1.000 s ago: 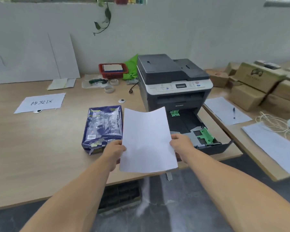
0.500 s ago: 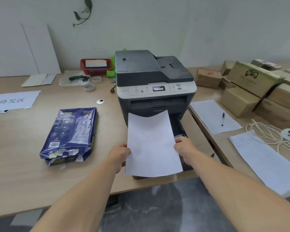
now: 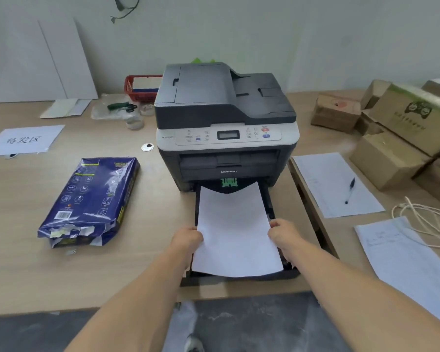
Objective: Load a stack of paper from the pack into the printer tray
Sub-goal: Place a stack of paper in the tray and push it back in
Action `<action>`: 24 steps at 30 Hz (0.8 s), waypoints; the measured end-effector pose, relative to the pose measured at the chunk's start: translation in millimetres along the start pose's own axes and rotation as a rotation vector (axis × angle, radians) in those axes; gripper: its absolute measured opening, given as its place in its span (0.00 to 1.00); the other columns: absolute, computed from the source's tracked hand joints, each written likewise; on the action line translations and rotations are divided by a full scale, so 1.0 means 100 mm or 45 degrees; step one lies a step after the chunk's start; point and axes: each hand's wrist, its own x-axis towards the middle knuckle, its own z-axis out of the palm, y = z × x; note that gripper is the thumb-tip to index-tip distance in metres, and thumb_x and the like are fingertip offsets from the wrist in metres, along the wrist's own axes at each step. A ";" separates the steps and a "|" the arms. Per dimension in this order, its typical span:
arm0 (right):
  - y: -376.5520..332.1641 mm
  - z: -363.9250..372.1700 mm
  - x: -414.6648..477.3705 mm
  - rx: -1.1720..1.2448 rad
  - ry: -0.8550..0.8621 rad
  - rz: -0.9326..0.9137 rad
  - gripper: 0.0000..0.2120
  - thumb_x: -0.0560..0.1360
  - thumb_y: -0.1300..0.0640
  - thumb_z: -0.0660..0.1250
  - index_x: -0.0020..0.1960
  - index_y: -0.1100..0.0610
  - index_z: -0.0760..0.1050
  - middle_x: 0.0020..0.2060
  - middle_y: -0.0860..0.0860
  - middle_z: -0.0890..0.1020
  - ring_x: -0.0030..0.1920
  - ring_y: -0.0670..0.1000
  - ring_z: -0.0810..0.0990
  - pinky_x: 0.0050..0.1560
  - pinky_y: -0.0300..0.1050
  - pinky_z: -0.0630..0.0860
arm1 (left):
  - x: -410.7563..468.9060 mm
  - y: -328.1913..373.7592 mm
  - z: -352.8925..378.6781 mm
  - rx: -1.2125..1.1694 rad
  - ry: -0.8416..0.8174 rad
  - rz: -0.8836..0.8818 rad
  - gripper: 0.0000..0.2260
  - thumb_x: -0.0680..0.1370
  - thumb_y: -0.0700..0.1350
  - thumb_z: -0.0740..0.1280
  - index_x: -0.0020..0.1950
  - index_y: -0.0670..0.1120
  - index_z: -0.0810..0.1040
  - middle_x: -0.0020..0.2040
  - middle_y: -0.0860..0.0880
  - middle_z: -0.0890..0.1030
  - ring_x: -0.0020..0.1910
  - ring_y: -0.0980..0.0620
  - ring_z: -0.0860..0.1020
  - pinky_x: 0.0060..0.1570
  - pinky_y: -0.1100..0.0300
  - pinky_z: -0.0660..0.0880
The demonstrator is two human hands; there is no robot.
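Note:
A white stack of paper (image 3: 235, 227) lies over the pulled-out black printer tray (image 3: 269, 199), its far edge reaching towards the green guide (image 3: 228, 182). My left hand (image 3: 187, 240) grips the stack's left edge and my right hand (image 3: 283, 233) grips its right edge. The tray sticks out of the front of a dark grey and white printer (image 3: 225, 123). The torn blue paper pack (image 3: 92, 199) lies flat on the wooden table (image 3: 23, 224), to the left of the printer.
A pen (image 3: 350, 190) rests on a sheet right of the printer. More sheets and a coiled cord (image 3: 427, 219) lie further right. Cardboard boxes (image 3: 401, 138) pile up at the back right. A red basket (image 3: 142, 87), scissors and tape rolls sit behind the pack.
Both hands have carried the paper stack from in front of the pack to the right and down over the open tray. My view has shifted to face the printer.

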 end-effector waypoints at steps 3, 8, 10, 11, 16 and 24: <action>-0.02 -0.03 0.12 0.010 0.018 -0.002 0.14 0.77 0.70 0.57 0.53 0.59 0.77 0.49 0.58 0.82 0.50 0.61 0.82 0.54 0.57 0.82 | 0.12 0.02 0.03 -0.020 -0.011 -0.015 0.17 0.74 0.33 0.59 0.56 0.41 0.81 0.46 0.43 0.83 0.45 0.42 0.81 0.47 0.53 0.80; -0.06 -0.03 0.23 0.056 0.018 -0.016 0.13 0.78 0.69 0.57 0.53 0.54 0.75 0.51 0.57 0.82 0.53 0.61 0.81 0.57 0.58 0.80 | 0.21 0.13 0.08 -0.048 -0.017 -0.037 0.16 0.75 0.33 0.59 0.57 0.44 0.81 0.49 0.43 0.83 0.47 0.42 0.81 0.48 0.53 0.79; -0.08 -0.03 0.29 0.070 0.023 -0.020 0.14 0.78 0.69 0.57 0.54 0.54 0.75 0.52 0.56 0.82 0.53 0.60 0.81 0.58 0.57 0.80 | 0.26 0.16 0.10 -0.059 -0.025 -0.037 0.18 0.74 0.32 0.59 0.58 0.44 0.81 0.51 0.43 0.83 0.51 0.41 0.81 0.54 0.48 0.80; -0.08 -0.02 0.32 0.069 0.029 -0.024 0.15 0.78 0.69 0.57 0.56 0.55 0.76 0.53 0.56 0.82 0.54 0.59 0.81 0.58 0.58 0.79 | 0.30 0.16 0.11 -0.066 -0.033 -0.033 0.18 0.74 0.32 0.59 0.58 0.45 0.80 0.51 0.43 0.84 0.51 0.41 0.82 0.54 0.47 0.80; -0.08 0.01 0.43 0.036 0.045 -0.039 0.18 0.77 0.70 0.57 0.64 0.59 0.75 0.53 0.56 0.81 0.53 0.60 0.80 0.56 0.54 0.79 | 0.39 0.16 0.18 -0.049 -0.003 -0.004 0.16 0.75 0.34 0.60 0.59 0.45 0.79 0.49 0.44 0.83 0.50 0.42 0.81 0.51 0.50 0.80; -0.15 0.07 0.56 -0.283 0.117 -0.116 0.18 0.79 0.70 0.57 0.66 0.64 0.74 0.60 0.61 0.79 0.52 0.58 0.76 0.47 0.42 0.70 | 0.50 0.21 0.29 0.417 0.074 0.116 0.18 0.78 0.36 0.59 0.66 0.42 0.75 0.59 0.42 0.79 0.50 0.44 0.76 0.46 0.57 0.74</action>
